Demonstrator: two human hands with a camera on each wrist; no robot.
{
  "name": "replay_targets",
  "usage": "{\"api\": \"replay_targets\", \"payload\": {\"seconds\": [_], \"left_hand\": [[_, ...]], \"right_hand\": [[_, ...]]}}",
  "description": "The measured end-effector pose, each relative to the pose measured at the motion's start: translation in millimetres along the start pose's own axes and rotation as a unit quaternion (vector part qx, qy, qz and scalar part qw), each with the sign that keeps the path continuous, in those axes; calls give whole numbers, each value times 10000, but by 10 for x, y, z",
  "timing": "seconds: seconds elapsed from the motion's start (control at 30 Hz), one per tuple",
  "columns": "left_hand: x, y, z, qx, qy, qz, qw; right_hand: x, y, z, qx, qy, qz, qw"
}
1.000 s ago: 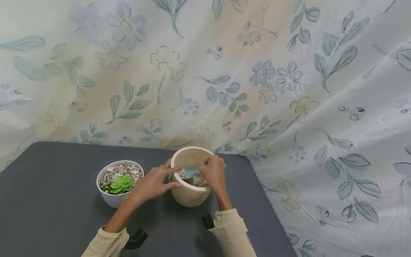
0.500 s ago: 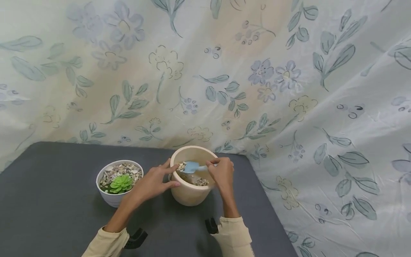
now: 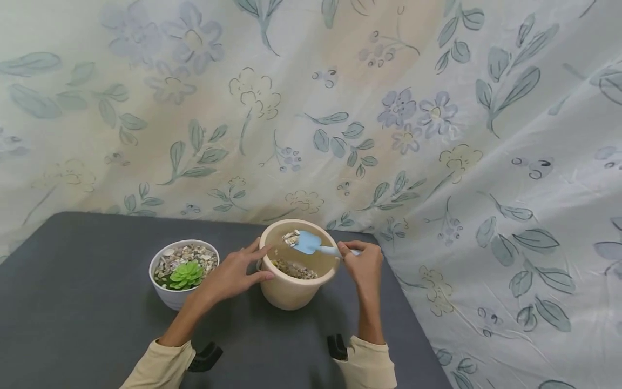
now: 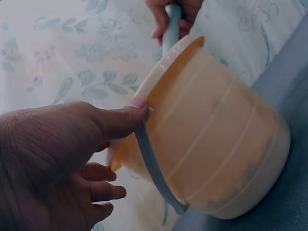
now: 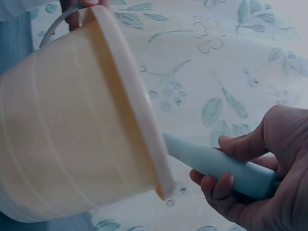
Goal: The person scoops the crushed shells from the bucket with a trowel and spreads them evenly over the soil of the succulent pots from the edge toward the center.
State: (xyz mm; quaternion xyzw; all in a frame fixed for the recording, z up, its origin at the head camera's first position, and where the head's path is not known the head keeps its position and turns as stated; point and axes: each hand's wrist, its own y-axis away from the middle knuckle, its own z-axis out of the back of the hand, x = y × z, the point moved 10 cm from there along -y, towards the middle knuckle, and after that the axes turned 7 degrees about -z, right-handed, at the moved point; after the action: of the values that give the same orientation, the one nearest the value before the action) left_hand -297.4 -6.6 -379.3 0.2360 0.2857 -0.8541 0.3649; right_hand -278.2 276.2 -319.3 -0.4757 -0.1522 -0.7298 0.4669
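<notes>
A cream bucket (image 3: pixel 288 297) stands on the dark table with small stones (image 3: pixel 296 270) at its bottom. My left hand (image 3: pixel 238 275) holds its left rim, thumb on the edge and fingers inside; the bucket's grey bail handle (image 4: pixel 156 168) hangs below the thumb in the left wrist view. In my right hand (image 3: pixel 363 262) is the handle of a light blue toy shovel (image 3: pixel 308 242), gripped between thumb and curled fingers. The shovel's blade is over the bucket's mouth, carrying a few pebbles (image 3: pixel 291 237) at its tip. From the right wrist view the bucket wall hides the blade.
Left of the bucket, close to my left forearm, sits a white pot (image 3: pixel 170 298) with pebbles and a green succulent (image 3: pixel 186 275). A floral cloth (image 3: pixel 301 108) hangs behind and to the right of the dark table (image 3: pixel 87 302).
My right hand has lifted the shovel from low inside the bucket and drawn it up and to the right, with pebbles on its blade. The left hand stays on the rim.
</notes>
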Motion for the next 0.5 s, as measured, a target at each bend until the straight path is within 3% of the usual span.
{"api": "replay_targets", "payload": {"seconds": [0.23,0.5], "left_hand": [[25,69,58,-20,-169,148,9997],[66,250,377,-386,-388,335,9979]], "right_hand": [[57,33,114,71,-420,-81,9991],[217,69,81,166,-547,33,9984]]}}
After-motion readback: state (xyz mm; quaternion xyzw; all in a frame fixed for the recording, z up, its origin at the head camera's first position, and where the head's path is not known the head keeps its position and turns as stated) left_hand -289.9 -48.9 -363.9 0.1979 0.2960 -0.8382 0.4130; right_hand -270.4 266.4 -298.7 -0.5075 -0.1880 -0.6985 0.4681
